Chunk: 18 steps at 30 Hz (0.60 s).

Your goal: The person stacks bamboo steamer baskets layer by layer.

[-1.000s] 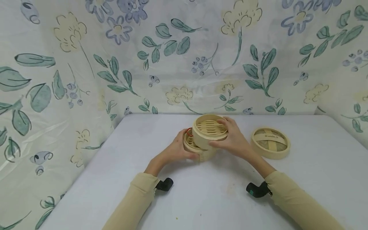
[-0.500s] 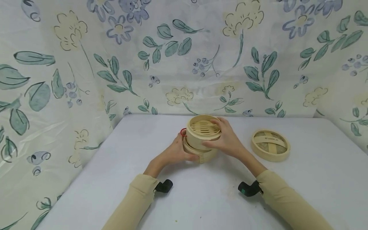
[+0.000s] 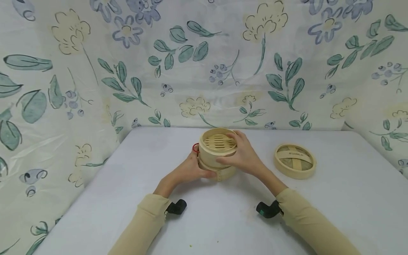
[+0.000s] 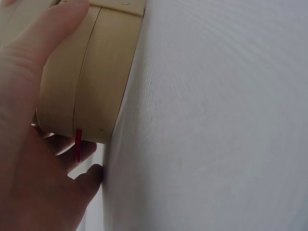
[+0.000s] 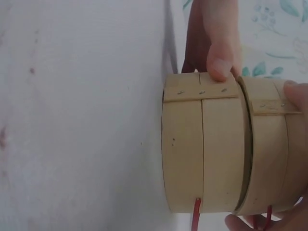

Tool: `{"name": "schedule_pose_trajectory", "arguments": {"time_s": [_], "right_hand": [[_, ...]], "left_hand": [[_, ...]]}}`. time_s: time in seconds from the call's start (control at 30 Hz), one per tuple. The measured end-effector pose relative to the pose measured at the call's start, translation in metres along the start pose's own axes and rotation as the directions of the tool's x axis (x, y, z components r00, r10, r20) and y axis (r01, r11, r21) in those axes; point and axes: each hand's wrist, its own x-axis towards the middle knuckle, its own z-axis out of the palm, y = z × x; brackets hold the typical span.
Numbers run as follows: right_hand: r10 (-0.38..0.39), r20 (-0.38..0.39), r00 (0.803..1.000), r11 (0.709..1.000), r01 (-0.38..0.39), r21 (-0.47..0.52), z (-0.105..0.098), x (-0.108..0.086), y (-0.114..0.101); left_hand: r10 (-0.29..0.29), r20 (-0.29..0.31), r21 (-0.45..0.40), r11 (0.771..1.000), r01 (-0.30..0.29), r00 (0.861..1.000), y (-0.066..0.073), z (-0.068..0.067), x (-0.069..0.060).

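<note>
Two round bamboo steamer baskets are stacked at the back middle of the table. My left hand (image 3: 188, 168) grips the lower basket (image 3: 227, 173) from its left side, thumb across the front. Its wall also shows in the left wrist view, with a red loop (image 4: 78, 146) on it. With my right hand (image 3: 243, 156) I hold the upper basket (image 3: 208, 157) by its right side, thumb in front and fingers over the rim. Its slatted base shows from above. A narrow dark gap runs between the two baskets in the right wrist view, and I cannot tell whether they are fully seated.
A bamboo steamer lid (image 3: 294, 161) lies on the white table (image 3: 236, 219) to the right of the stack. Behind the table hangs a floral sheet (image 3: 223, 46). A few small crumbs are on the table's front part.
My right hand has moved the upper basket left and slightly down, over the lower one, covering its slats. My left hand has stayed around the lower basket. The view has shifted slightly.
</note>
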Motion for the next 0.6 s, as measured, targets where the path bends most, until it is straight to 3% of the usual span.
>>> {"name": "schedule_pose_trajectory", "arguments": {"time_s": [0.6], "right_hand": [[0.041,-0.004,0.999,0.999,-0.041,-0.020,0.0055,-0.0018,-0.0065]], "left_hand": [[0.006,0.010,-0.051,0.999,-0.005,1.000,-0.0012,-0.0012,-0.0001]]}}
